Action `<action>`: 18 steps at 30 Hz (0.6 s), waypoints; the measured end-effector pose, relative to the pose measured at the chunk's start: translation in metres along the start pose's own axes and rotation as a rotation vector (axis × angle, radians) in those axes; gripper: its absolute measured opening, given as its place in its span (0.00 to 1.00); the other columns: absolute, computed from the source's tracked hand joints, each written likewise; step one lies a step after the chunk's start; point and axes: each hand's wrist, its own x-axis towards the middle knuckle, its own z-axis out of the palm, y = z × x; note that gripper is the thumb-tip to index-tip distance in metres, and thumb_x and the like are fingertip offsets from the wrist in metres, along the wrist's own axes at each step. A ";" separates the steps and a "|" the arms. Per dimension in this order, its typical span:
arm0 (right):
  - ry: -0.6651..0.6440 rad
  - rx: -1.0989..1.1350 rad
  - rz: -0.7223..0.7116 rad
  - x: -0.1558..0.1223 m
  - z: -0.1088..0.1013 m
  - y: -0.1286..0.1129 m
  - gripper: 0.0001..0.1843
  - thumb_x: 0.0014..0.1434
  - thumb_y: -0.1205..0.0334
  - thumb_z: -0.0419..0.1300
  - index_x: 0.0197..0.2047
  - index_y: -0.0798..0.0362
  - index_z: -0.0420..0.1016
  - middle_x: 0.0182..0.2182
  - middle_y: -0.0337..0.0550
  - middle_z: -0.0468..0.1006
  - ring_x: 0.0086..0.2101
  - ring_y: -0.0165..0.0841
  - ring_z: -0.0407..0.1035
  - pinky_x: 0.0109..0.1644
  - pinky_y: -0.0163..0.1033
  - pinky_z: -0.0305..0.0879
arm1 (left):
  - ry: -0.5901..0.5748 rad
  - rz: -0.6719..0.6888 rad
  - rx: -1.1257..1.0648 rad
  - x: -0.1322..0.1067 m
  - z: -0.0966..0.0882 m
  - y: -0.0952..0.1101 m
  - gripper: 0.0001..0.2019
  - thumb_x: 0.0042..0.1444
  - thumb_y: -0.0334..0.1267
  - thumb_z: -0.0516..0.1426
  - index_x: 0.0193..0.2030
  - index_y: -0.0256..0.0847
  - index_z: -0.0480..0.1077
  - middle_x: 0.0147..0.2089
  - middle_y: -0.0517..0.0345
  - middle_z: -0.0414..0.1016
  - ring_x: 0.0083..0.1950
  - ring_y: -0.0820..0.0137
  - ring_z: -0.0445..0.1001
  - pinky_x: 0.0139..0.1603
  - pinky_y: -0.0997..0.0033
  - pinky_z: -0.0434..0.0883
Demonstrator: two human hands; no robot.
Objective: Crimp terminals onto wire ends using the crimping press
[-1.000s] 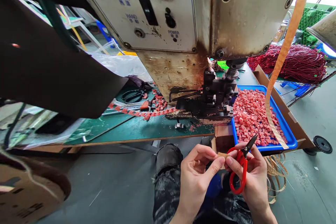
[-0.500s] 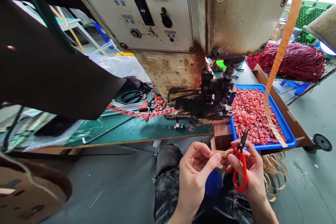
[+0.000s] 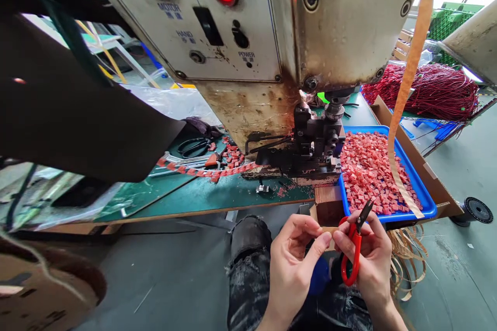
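In front of my lap both hands are raised close together. My left hand (image 3: 292, 261) pinches one end of a short piece of brown paper tape (image 3: 329, 229) between thumb and fingers. The thumb and forefinger of my right hand (image 3: 373, 254) meet at the tape's other end. Hooked in that same hand are small red-handled scissors (image 3: 352, 261), their dark blades pointing up and away. Most of the tape piece is covered by my fingertips.
A press machine (image 3: 248, 108) with lit buttons stands ahead. Strung red pieces (image 3: 209, 171) run into it. Right of it, a blue tray (image 3: 430, 207) holds many small red pieces. A long paper strip (image 3: 407, 75) hangs over the tray. Bundled red wires (image 3: 435, 90) lie behind.
The two hands have drawn slightly closer at the tape piece. The scissors have tilted further to the right, and the camera view has shifted a little.
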 end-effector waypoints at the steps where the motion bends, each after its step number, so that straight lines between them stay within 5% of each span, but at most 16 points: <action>1: 0.010 -0.001 -0.008 -0.001 0.000 0.001 0.18 0.52 0.59 0.76 0.43 0.49 0.75 0.29 0.36 0.79 0.24 0.28 0.71 0.29 0.33 0.71 | -0.001 -0.015 -0.007 0.000 0.000 -0.001 0.11 0.47 0.39 0.70 0.29 0.40 0.72 0.26 0.65 0.74 0.26 0.75 0.76 0.28 0.81 0.75; 7: -0.019 -0.042 -0.013 -0.002 -0.002 0.005 0.18 0.55 0.59 0.75 0.45 0.49 0.74 0.31 0.39 0.82 0.28 0.32 0.76 0.33 0.36 0.76 | -0.003 -0.065 -0.008 0.002 -0.004 -0.005 0.12 0.45 0.40 0.70 0.28 0.40 0.72 0.25 0.64 0.74 0.25 0.74 0.75 0.28 0.80 0.75; 18: -0.040 -0.026 -0.001 0.000 0.000 0.008 0.19 0.55 0.60 0.75 0.45 0.49 0.73 0.32 0.38 0.83 0.27 0.30 0.75 0.33 0.33 0.74 | 0.055 0.063 -0.066 0.002 -0.009 -0.022 0.13 0.49 0.39 0.70 0.28 0.41 0.69 0.26 0.64 0.74 0.28 0.75 0.74 0.33 0.79 0.74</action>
